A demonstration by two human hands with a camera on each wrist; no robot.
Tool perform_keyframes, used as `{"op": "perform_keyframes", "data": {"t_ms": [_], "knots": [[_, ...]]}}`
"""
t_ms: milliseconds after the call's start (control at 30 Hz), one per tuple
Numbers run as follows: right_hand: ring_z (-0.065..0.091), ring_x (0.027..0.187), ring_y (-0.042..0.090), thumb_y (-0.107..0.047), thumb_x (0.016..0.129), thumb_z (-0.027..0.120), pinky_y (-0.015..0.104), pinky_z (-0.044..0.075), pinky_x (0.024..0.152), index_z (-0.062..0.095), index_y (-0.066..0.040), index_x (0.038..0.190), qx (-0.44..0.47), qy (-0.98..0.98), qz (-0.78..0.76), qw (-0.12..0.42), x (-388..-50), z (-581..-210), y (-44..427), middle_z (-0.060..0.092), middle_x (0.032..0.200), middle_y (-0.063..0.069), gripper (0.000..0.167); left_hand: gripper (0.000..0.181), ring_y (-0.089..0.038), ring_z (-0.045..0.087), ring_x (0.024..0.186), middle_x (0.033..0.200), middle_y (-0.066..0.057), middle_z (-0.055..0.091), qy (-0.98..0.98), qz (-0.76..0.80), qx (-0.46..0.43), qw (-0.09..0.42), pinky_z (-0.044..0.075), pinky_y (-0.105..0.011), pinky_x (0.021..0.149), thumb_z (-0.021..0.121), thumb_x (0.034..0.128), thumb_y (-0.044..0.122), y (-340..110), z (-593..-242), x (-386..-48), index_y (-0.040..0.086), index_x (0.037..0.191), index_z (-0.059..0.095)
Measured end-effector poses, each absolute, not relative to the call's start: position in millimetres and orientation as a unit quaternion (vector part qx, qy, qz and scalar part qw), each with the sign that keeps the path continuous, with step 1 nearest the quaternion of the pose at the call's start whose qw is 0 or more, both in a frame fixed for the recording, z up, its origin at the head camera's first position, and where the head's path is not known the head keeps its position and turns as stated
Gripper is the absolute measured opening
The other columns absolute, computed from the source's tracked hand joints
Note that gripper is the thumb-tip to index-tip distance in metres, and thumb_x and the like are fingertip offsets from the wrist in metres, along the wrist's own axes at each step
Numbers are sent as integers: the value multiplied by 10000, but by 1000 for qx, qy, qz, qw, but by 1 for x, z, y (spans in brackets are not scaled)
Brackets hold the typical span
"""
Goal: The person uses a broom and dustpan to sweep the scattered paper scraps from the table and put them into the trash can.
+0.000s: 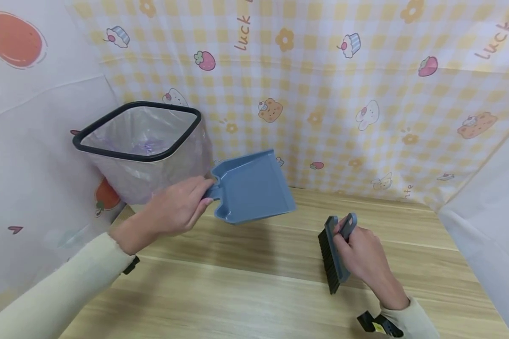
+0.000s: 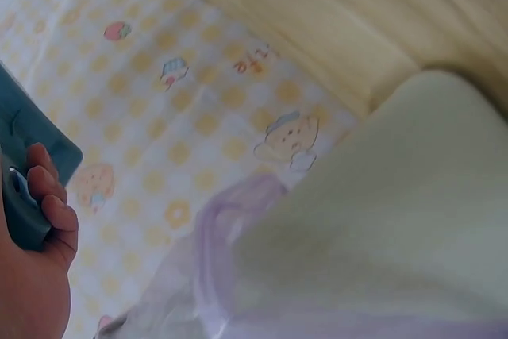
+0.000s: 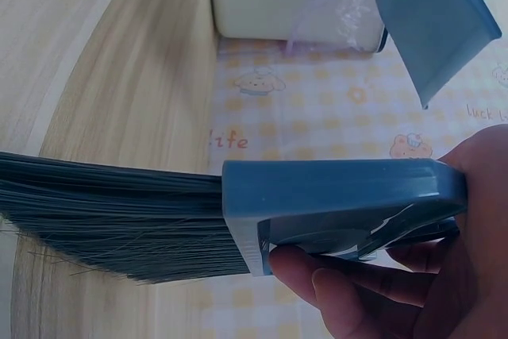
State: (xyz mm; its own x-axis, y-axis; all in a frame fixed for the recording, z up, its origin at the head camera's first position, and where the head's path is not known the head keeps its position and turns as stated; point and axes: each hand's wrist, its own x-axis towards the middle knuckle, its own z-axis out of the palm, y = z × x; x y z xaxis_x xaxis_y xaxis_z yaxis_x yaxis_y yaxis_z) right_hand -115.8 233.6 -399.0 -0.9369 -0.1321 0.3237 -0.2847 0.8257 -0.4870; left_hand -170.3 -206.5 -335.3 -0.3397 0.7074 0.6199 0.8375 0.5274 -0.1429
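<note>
My left hand grips the short handle of a blue dustpan, which is held up off the table beside the trash bin. The pan looks bare inside, its wide lip pointing right. In the left wrist view the fingers curl round the handle, and only part of the dustpan shows. On the right, my right hand holds a blue hand brush by its handle, dark bristles facing left. The right wrist view shows the bristles close up; whether they touch the table cannot be told.
A pale trash bin with a black rim and a clear liner stands at the back left, close to the left hand. Patterned cloth hangs behind the wooden table, with white cloth at the right side.
</note>
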Motion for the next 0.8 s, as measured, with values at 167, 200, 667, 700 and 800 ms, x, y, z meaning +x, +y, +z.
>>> {"op": "perform_keyframes", "data": {"t_ms": [167,200,667,700,800], "knots": [[537,586,119,-66,1020,623,345,442,553,702,-112,1039,111,-945,276,138,-116,-399,233,620,716,-43,93,566,-309,649,906,1047,-171,647,-813,-107,-487,299,597,-477,814,260,1220,332,-202,-350,-169,-131,1268,583],[538,590,120,-66,1019,623,346,445,558,702,-111,1038,111,-945,276,139,-115,-399,233,626,722,-43,93,567,-309,656,922,1068,-175,652,-814,-107,-490,294,600,-476,830,255,1221,330,-201,-352,-169,-131,1270,581],[531,580,112,-67,1035,616,338,440,552,710,-96,1052,112,-944,278,141,-115,-400,234,642,731,-40,100,553,-295,671,966,1094,-158,671,-811,-104,-511,265,605,-435,851,242,1219,322,-178,-393,-168,-105,1265,590],[530,578,112,-66,1034,616,338,439,549,712,-94,1052,112,-944,277,141,-115,-400,234,645,732,-39,102,549,-283,662,950,1084,-150,667,-809,-106,-514,264,601,-427,848,243,1219,316,-176,-396,-168,-106,1265,592],[529,578,109,-68,1034,617,337,438,550,713,-96,1053,113,-944,275,142,-115,-400,234,652,738,-37,102,554,-247,632,891,1040,-127,654,-805,-113,-521,260,591,-402,811,246,1219,310,-171,-404,-169,-111,1258,605]]}}
